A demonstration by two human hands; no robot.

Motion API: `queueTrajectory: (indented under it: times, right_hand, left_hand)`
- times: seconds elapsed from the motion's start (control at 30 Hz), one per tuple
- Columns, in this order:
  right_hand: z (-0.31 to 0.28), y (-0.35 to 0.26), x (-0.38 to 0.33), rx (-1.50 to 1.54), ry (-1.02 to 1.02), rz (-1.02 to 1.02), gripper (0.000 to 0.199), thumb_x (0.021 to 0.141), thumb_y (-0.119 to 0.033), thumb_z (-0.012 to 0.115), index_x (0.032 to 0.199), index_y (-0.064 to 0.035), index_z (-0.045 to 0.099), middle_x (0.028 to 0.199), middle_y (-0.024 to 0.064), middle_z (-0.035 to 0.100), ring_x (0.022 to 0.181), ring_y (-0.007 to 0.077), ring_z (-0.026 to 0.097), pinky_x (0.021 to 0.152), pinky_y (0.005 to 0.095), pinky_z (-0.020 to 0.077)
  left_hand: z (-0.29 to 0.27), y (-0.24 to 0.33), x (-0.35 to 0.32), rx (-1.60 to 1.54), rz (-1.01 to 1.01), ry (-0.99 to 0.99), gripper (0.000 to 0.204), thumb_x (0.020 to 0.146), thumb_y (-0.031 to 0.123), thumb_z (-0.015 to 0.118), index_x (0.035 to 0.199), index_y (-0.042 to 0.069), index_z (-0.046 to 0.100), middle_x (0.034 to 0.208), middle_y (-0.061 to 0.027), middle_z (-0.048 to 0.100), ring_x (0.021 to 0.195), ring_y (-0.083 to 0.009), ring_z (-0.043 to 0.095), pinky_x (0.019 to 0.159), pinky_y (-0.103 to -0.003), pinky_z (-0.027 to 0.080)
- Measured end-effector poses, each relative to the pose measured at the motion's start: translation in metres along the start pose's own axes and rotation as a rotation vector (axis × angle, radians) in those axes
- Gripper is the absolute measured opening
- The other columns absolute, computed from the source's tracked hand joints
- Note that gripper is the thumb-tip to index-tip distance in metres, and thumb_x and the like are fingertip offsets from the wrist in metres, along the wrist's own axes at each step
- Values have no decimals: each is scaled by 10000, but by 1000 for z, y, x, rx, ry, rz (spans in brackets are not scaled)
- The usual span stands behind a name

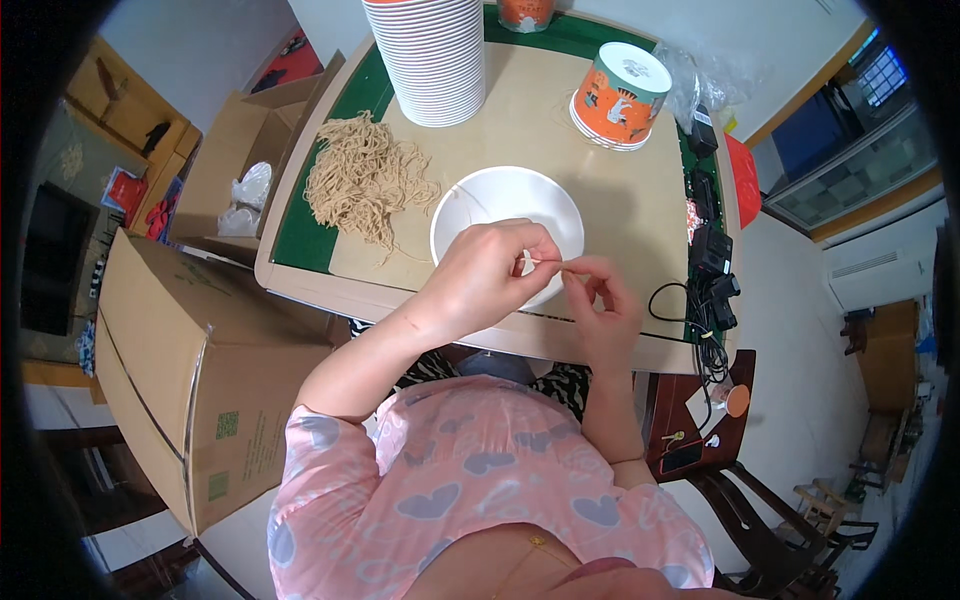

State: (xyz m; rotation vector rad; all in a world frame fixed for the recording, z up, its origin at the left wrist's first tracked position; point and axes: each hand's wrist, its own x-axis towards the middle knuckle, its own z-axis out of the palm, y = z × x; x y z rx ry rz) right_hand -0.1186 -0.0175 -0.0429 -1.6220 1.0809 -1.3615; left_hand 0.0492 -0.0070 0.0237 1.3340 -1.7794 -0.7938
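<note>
My left hand (490, 262) and my right hand (603, 305) meet over the near side of a white round bowl (508, 182). Both are closed in a pinch on a thin tan strand (562, 267), which shows between the fingertips. What is inside the bowl is mostly hidden by my hands, though a fine strand crosses its far left part. Left of the bowl lies a tangled heap of tan string-like strands (365, 178), with a loose end trailing toward the bowl.
Behind stands a tall stack of white paper bowls (430, 60). Upside-down orange printed paper tubs (620, 95) sit at the far right. Black adapters and cables (712, 250) line the table's right edge. A large cardboard box (200, 370) stands left of the table.
</note>
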Motion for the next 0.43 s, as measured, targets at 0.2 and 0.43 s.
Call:
queueTrajectory:
  times: [0.2,0.43]
  right_hand:
    - [-4,-3,-1,61,1,-39,120,792,39,663,879,-35,626,787,-11,586,574,45,436,526,195,361]
    - [-8,16,-13,46,-114,88,120,792,7,682,868,-57,614,817,-4,564,588,42,444,535,192,369]
  left_hand:
    - [4,8,5,-4,83,-33,54,825,50,671,838,8,639,729,-60,618,587,-127,559,540,-264,447]
    - [8,6,7,6,146,52,55,834,51,661,829,5,632,729,-76,617,584,-163,571,546,-281,457]
